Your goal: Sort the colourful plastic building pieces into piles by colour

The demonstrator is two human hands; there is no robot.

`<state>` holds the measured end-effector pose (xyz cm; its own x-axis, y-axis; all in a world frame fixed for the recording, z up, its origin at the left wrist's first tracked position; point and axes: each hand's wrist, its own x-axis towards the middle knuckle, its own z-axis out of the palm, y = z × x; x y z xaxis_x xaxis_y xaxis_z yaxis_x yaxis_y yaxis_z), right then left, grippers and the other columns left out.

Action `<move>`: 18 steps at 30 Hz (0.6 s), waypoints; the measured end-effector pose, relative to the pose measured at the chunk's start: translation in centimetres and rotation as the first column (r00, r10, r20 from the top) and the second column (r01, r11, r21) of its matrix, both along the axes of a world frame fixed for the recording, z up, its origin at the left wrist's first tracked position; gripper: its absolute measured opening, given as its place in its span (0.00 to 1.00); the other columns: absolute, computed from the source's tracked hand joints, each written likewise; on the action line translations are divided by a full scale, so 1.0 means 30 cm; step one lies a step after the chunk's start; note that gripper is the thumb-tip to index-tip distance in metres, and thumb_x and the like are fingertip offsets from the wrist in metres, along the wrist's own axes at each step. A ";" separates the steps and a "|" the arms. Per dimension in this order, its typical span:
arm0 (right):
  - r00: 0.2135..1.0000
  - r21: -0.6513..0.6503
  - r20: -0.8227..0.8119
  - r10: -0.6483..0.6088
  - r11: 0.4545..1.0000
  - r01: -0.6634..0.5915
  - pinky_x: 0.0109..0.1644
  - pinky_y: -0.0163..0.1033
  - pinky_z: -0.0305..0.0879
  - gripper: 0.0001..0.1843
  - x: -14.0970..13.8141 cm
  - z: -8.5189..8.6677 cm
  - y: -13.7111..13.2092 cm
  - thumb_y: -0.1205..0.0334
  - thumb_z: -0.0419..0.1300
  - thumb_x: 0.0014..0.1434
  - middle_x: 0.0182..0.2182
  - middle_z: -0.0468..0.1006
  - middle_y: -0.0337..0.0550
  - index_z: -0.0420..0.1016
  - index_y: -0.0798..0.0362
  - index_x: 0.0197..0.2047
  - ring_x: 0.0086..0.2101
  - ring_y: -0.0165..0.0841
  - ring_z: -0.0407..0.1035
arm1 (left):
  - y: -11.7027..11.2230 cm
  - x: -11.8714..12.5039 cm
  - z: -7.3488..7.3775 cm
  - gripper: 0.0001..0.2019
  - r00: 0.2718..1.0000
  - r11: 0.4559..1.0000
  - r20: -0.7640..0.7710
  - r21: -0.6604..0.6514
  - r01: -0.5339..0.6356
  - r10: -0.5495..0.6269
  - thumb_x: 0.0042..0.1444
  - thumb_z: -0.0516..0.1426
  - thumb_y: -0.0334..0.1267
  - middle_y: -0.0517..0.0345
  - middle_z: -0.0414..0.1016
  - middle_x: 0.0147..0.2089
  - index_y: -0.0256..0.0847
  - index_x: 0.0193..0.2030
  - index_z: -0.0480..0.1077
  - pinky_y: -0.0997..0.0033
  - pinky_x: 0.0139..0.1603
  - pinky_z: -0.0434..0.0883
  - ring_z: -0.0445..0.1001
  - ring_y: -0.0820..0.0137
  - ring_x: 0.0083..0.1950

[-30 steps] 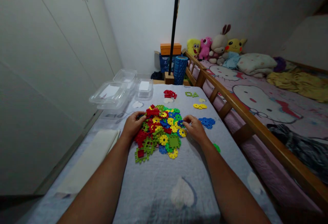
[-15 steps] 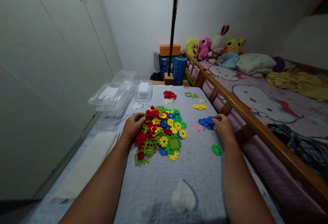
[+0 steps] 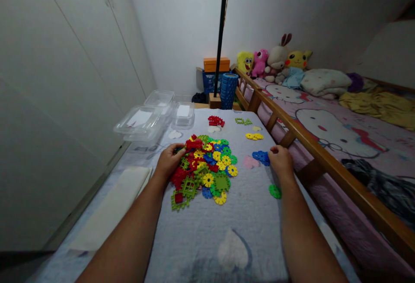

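Note:
A heap of red, yellow, green and blue plastic interlocking pieces (image 3: 207, 166) lies on a grey quilted surface (image 3: 227, 222). My left hand (image 3: 168, 161) rests on the heap's left edge, its fingers curled over red pieces. My right hand (image 3: 280, 160) sits just right of a small pile of blue pieces (image 3: 260, 157), fingers bent down and touching it. What either hand holds, if anything, is hidden. Farther back lie small groups of yellow (image 3: 253, 136), green (image 3: 243, 121) and red pieces (image 3: 215, 121). A single green piece (image 3: 275, 191) lies by my right wrist.
Clear plastic containers (image 3: 139, 121) stand at the back left by the white cupboard doors. A folded white cloth (image 3: 113, 205) lies to the left. A wooden bed rail (image 3: 311, 153) runs along the right. A black pole (image 3: 222, 36) and a blue roller (image 3: 228, 89) stand behind.
My right hand left the heap's right side and moved right to the blue pile, uncovering the single green piece. My left hand stayed on the heap.

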<state>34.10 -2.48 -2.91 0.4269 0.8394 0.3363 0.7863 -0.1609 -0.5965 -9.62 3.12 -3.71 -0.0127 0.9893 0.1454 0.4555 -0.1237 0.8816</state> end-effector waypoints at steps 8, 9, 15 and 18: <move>0.894 -0.090 0.113 0.433 0.901 -0.425 0.56 0.47 0.61 0.11 -0.305 0.005 0.008 0.61 0.62 0.59 0.43 0.79 0.48 0.82 0.50 0.45 0.47 0.42 0.70 | 0.002 -0.001 -0.002 0.24 1.000 1.000 -0.003 0.005 -0.011 0.011 0.51 0.60 0.54 0.49 0.83 0.45 0.39 0.48 0.79 0.58 0.53 0.73 0.79 0.57 0.46; 0.882 -0.111 0.119 0.456 0.889 -0.445 0.56 0.47 0.60 0.12 -0.329 -0.001 0.003 0.61 0.63 0.60 0.44 0.79 0.48 0.82 0.50 0.47 0.47 0.42 0.69 | 0.002 -0.001 -0.002 0.24 1.000 1.000 -0.005 0.012 -0.012 0.012 0.51 0.60 0.54 0.50 0.83 0.45 0.39 0.47 0.80 0.58 0.53 0.73 0.79 0.57 0.46; 0.848 -0.173 0.143 0.511 0.856 -0.486 0.55 0.46 0.59 0.18 -0.405 -0.013 -0.011 0.59 0.65 0.61 0.49 0.76 0.49 0.80 0.49 0.54 0.50 0.43 0.66 | 0.004 -0.002 -0.002 0.23 1.000 1.000 0.010 0.020 -0.013 0.012 0.50 0.60 0.53 0.49 0.83 0.46 0.40 0.47 0.79 0.57 0.55 0.73 0.78 0.57 0.48; 0.854 -0.193 0.135 0.502 0.859 -0.475 0.54 0.46 0.60 0.15 -0.419 -0.017 -0.001 0.60 0.67 0.58 0.48 0.76 0.49 0.80 0.49 0.50 0.49 0.43 0.65 | 0.005 -0.002 -0.005 0.23 1.000 1.000 0.025 0.022 -0.010 0.010 0.50 0.60 0.53 0.49 0.83 0.47 0.41 0.46 0.79 0.57 0.56 0.72 0.78 0.56 0.49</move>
